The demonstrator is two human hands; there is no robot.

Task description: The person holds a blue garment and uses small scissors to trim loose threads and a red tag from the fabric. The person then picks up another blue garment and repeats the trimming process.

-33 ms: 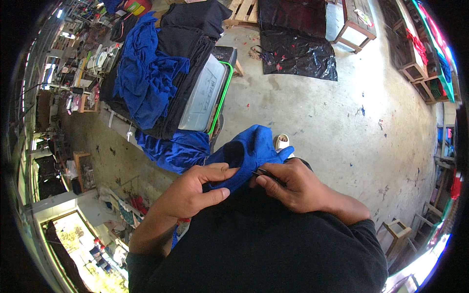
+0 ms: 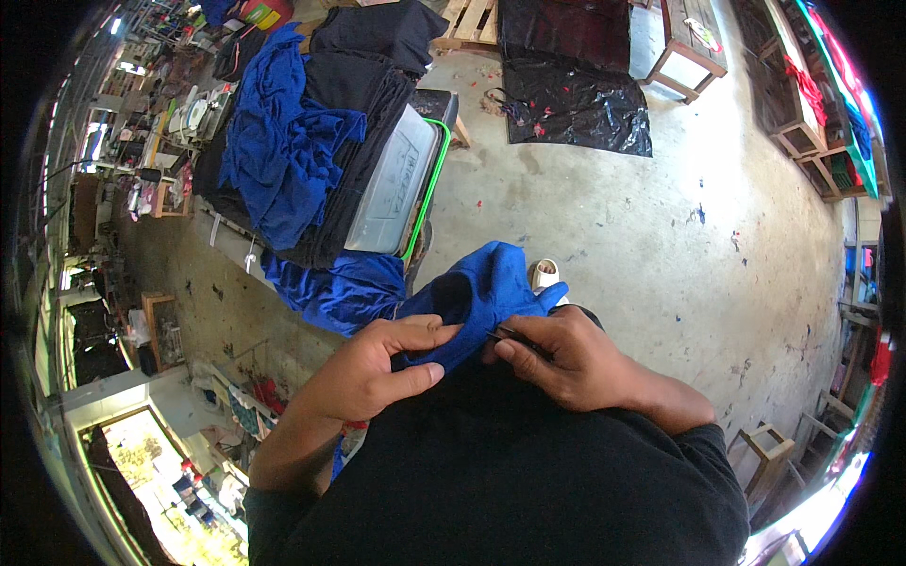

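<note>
Bunched blue fabric piece [image 2: 514, 288] hangs before the black shirt [image 2: 528, 472], left hand [image 2: 377, 370] pinching its open rim, nearer right hand [image 2: 566, 358] clasping a slim dark tool [image 2: 504, 332], long axis slanting leftward, tip at the fabric.

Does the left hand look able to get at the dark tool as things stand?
Probably not without letting go: the left hand is near, but grips the blue cloth, which lies between it and the dark tool, itself held in the right hand.
</note>
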